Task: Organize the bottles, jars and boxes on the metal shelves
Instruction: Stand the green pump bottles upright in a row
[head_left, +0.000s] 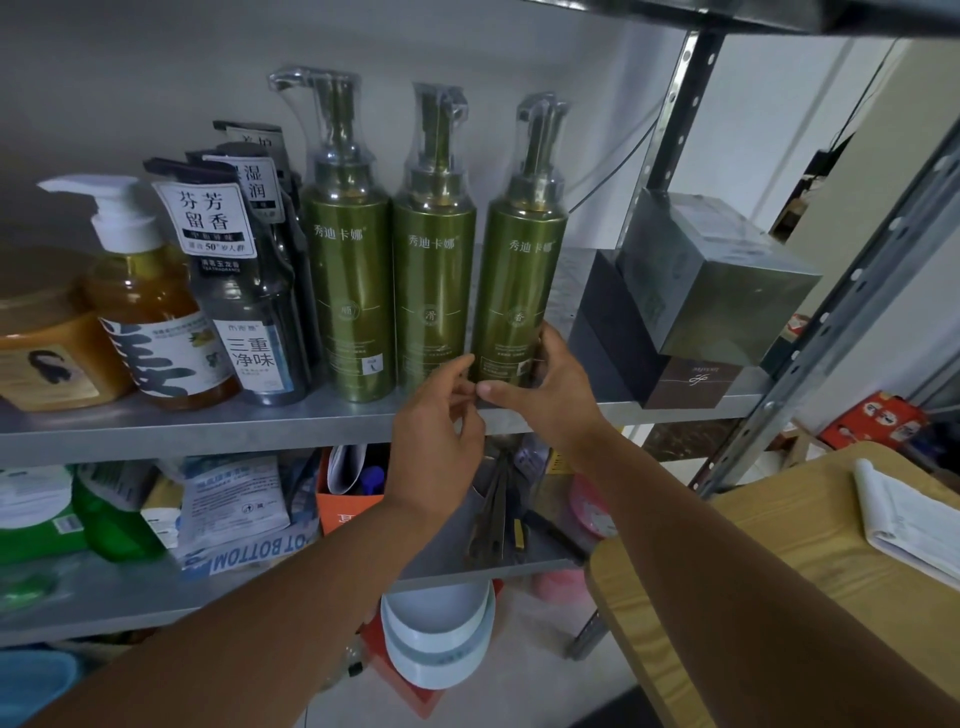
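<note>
Pump bottles (434, 291) left of boxes (701, 291)

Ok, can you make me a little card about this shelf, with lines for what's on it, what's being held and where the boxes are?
Place: metal shelf
Upright in a row: left green bottle, middle green bottle, right green bottle
Being held: right green bottle, near its base
Held by: right hand, thumb in front; left hand, fingers curled on its lower left side
Left of the row: dark bottles, amber pump bottle
Right of the row: grey box on top of a dark box
</note>
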